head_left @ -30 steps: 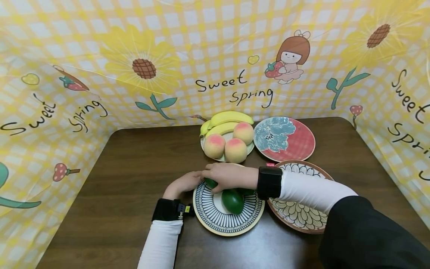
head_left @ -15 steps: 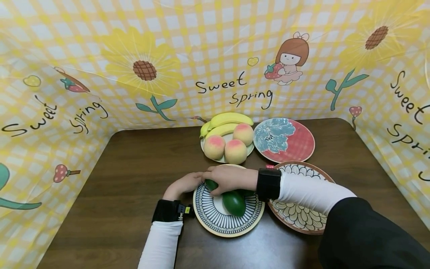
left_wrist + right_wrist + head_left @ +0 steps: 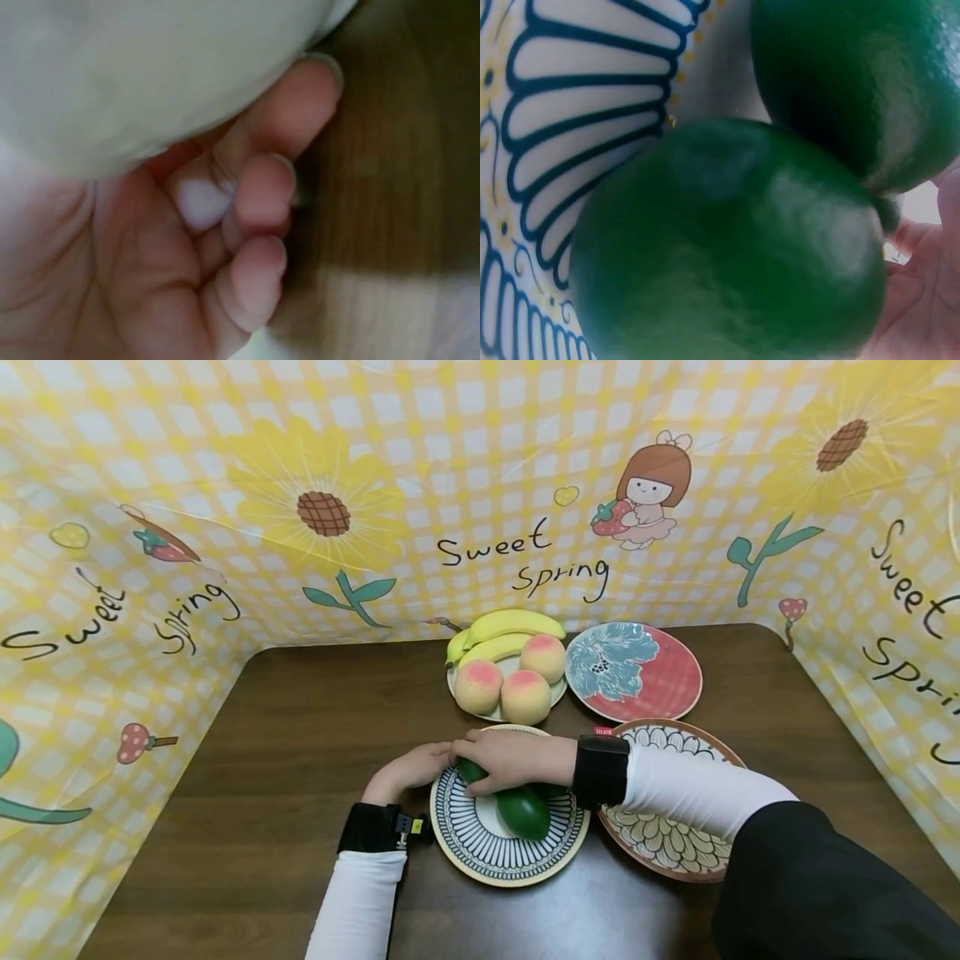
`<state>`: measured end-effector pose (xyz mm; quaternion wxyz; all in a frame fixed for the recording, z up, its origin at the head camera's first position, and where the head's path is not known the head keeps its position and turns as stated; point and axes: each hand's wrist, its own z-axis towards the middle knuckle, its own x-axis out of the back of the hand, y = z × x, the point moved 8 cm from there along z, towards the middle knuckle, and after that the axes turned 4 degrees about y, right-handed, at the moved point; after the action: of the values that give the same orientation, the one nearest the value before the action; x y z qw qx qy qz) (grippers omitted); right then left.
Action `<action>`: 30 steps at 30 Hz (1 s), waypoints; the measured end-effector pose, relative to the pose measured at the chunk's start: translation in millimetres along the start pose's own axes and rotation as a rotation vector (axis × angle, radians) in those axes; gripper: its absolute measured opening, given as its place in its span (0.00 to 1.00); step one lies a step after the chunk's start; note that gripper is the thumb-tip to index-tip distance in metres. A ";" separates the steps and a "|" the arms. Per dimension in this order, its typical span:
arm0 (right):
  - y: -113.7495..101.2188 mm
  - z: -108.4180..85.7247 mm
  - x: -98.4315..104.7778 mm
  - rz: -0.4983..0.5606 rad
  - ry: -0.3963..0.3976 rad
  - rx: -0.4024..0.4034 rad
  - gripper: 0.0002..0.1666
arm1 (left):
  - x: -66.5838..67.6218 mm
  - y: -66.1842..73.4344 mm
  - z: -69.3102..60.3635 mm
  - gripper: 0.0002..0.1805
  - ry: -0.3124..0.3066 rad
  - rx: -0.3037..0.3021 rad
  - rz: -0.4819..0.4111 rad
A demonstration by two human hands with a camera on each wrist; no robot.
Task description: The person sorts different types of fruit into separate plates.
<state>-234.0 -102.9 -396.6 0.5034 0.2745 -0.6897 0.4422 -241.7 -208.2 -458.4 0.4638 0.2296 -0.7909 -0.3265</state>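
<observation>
A round blue-and-white patterned plate point(image 3: 480, 856) holds several dark green, smooth, egg-shaped fruits. My right hand point(image 3: 506, 760) reaches across it from the right and grips a green fruit point(image 3: 470, 770) near the far left rim, its thumb on the near side. A second green fruit point(image 3: 523, 814) lies just in front of this hand, and another is partly hidden under the wrist. At the left rim, my left hand point(image 3: 414, 768) holds the plate edge. In the left wrist view its curled fingers point(image 3: 259, 195) lie against the pale underside point(image 3: 150, 75). The fingertips of both hands meet.
Behind stands a small plate with bananas point(image 3: 517, 624) and peaches point(image 3: 527, 697). A red plate with a blue flower point(image 3: 671, 672) is at the back right. A brown-rimmed petal-patterned plate point(image 3: 652, 843) lies under the right forearm. A yellow checked cloth point(image 3: 465, 460) surrounds the wooden table point(image 3: 300, 760).
Both hands keep almost the same place. The view shifts slightly, and the plate with the green fruits looks unchanged.
</observation>
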 end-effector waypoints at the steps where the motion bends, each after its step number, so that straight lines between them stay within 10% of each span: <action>1: 1.2 -1.7 1.0 0.000 0.004 -0.004 0.27 | -0.6 1.3 1.3 0.26 -0.002 -0.006 0.006; 14: 11.8 -53.0 38.5 0.025 0.134 -0.079 0.29 | -10.8 9.0 13.2 0.25 -0.059 -0.041 -0.012; 20: 31.3 -112.6 70.2 0.058 0.258 -0.188 0.24 | -7.5 7.7 9.5 0.26 -0.044 -0.027 -0.001; 30: 93.1 -223.8 65.6 0.161 0.388 -0.499 0.19 | -0.6 0.0 3.6 0.29 -0.025 0.002 0.027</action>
<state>-232.1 142.5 -343.3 0.6407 -0.0022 -0.6875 0.3418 -244.6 -206.7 -460.0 0.4581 0.2154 -0.7999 -0.3223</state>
